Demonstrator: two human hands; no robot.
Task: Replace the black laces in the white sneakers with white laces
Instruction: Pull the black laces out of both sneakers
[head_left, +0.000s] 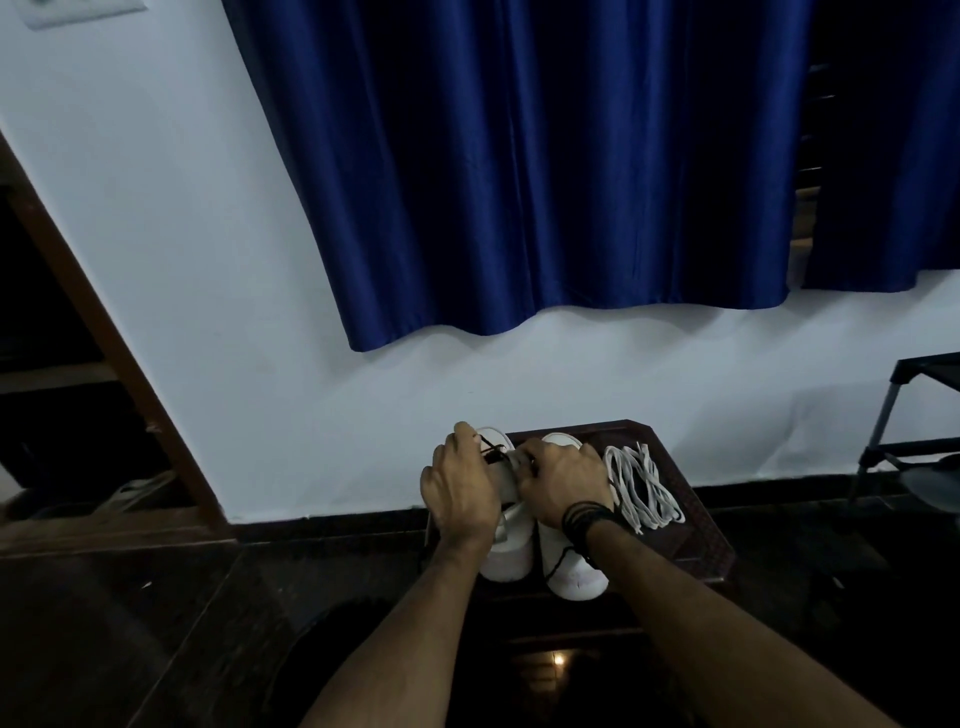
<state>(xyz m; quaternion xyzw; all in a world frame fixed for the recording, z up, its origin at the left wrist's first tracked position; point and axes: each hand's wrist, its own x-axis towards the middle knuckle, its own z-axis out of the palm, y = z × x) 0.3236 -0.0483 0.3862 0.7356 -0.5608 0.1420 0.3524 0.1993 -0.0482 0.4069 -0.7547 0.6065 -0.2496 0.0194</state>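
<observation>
Against white wall under blue curtain, dark wooden bench (696, 540) carries our pair of white sneakers (574, 569), left hand (462, 486) and right hand (563, 483) curled around left shoe's black lace (491, 451) to unthread it, white laces (641, 486) bundled just beside, ready.

white sneakers (519, 540) side by side, white laces (641, 486) beside

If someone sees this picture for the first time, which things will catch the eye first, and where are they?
First the big blue curtain, which hangs against the pale wall across the upper half. Then, low in the middle, the left hand and the right hand work at the black lace of the left one of two white sneakers on a dark stand. A bundle of white laces lies just right of the shoes.
</observation>
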